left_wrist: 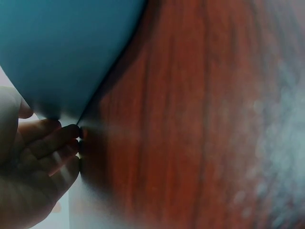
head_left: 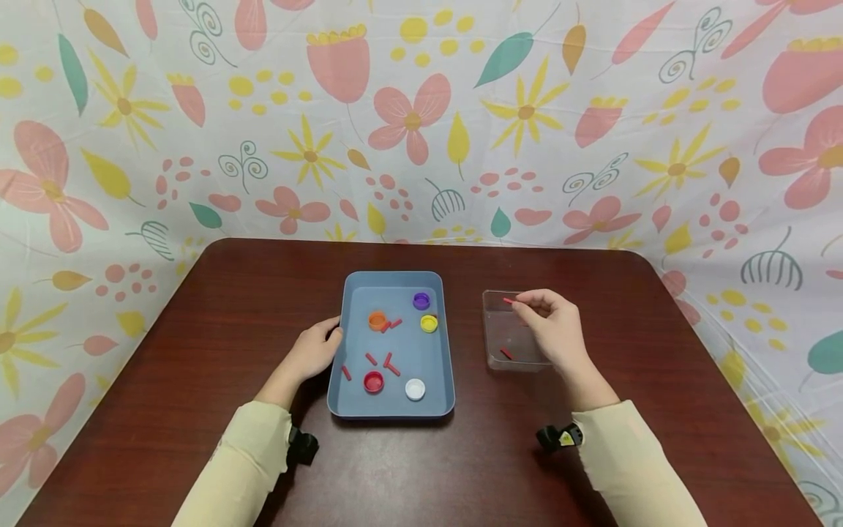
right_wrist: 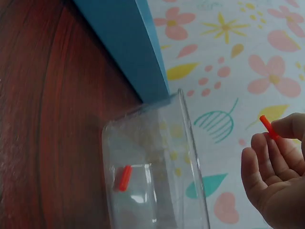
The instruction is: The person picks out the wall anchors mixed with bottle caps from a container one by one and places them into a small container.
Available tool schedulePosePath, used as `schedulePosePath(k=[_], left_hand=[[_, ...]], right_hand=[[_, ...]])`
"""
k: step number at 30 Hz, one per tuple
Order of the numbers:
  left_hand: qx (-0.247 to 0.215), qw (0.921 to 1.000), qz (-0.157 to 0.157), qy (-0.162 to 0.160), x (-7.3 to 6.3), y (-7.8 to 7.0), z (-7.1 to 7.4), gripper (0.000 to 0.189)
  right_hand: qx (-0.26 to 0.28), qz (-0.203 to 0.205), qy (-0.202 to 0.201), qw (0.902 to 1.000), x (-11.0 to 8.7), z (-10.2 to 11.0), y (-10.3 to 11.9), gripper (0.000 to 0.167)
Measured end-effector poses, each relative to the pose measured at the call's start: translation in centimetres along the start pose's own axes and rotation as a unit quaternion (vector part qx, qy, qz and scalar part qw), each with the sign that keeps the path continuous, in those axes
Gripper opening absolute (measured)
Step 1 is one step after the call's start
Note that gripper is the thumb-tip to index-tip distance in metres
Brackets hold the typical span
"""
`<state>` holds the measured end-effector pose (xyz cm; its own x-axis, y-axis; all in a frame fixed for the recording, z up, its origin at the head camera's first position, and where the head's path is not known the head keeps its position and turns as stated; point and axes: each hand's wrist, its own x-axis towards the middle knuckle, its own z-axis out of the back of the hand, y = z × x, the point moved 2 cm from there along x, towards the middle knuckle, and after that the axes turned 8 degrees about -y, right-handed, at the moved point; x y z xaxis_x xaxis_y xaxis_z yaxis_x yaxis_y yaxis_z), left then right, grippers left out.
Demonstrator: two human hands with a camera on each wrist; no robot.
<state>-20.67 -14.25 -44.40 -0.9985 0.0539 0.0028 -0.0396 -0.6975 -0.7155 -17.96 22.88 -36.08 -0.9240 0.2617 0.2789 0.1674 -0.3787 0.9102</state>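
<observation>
My right hand [head_left: 556, 329] pinches a small red stick [right_wrist: 268, 126] between thumb and fingers. It is over the right side of a clear plastic box [head_left: 490, 322], hiding part of it. Another red stick [head_left: 506, 353] lies inside that box. At the left edge of a blue-grey tray [head_left: 402, 408], my left hand [head_left: 311, 351] touches the outer wall with relaxed fingers. Scattered in the tray are several red sticks [head_left: 371, 359], two close by the orange cap [head_left: 377, 320]. A red cap [head_left: 373, 381], white cap [head_left: 415, 389], yellow cap [head_left: 429, 323] and purple cap [head_left: 421, 301] sit there too.
The tray and the box stand side by side on a dark brown wooden table [head_left: 487, 468], with a strip of tabletop between them. Behind the table hangs a flower-patterned cloth [head_left: 421, 183]. Each wrist wears a small black camera.
</observation>
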Motion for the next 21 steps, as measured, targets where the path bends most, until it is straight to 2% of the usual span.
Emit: schedulePosePath(k=[5,11,14,21], left_hand=[[-0.001,1.0,0.005,0.002,0.0,0.0,-0.1,0.048],[0.0,1.0,0.004,0.001,0.0,0.0,-0.1,0.048],[-0.001,1.0,0.003,0.0,0.0,0.0,-0.1,0.048],[-0.004,1.0,-0.001,0.001,0.1,0.0,0.0,0.047]], right_hand=[[-0.013,-0.005,-0.021,0.9997,-0.5,0.4,0.9,0.019],[-0.022,-0.024,-0.027,0.9991,0.0,0.3,-0.6,0.018],[-0.021,-0.029,-0.024,0.9991,0.0,0.1,-0.9,0.018],[-0.011,-0.009,-0.005,0.9999,-0.9,-0.3,0.6,0.02]])
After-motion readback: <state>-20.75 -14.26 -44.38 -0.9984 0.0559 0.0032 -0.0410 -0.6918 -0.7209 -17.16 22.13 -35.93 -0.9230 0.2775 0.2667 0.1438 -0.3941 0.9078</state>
